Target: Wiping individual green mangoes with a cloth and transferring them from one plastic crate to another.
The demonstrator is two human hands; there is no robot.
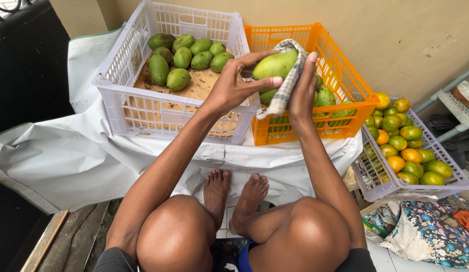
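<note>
Squatting over three plastic crates, the person held one green mango [275,65] up between both hands, above the gap where the white crate [118,85] met the orange crate [345,75]. The left hand [233,83] gripped the fruit from the side, thumb laid along its lower edge and fingers curled over the top. The right hand [302,90] pressed a checked cloth [290,80] against the mango's far side, fingers stretched upward, so that hand was closed on cloth and fruit together. The mango's long axis ran nearly level, tilted slightly upward to the right, its blunter end toward the cloth and its narrower end toward the left palm.

Nine green mangoes [179,79] lay in the white crate, grouped at its far end on a brown liner. The orange crate held several more, partly hidden by the hands, so no count could be made. A third pale crate [375,186] at the right carried many small green and orange citrus fruits [411,133], too crowded to count. Two bare feet [234,194] rested on the floor below.
</note>
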